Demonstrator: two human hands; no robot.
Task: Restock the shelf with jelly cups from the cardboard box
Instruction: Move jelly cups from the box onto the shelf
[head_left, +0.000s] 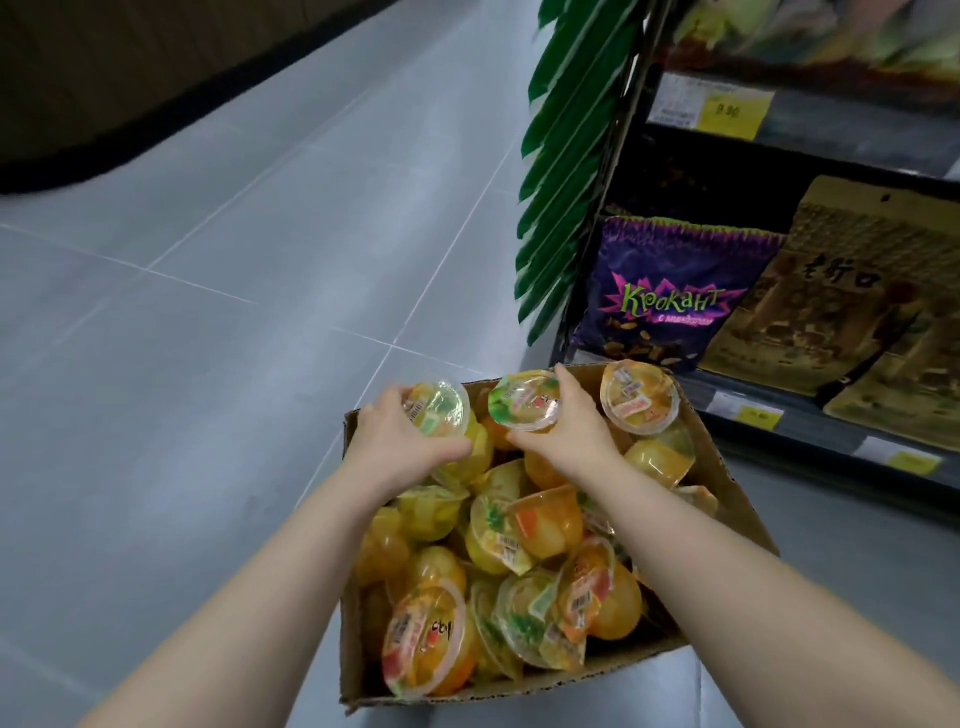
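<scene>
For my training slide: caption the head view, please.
Left hand grips one jelly cup, right hand another, over the cardboard box beside the shelf.

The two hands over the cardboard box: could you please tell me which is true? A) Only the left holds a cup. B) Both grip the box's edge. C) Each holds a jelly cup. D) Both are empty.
C: the left hand grips one jelly cup and the right hand a second jelly cup, above the cardboard box.
</scene>
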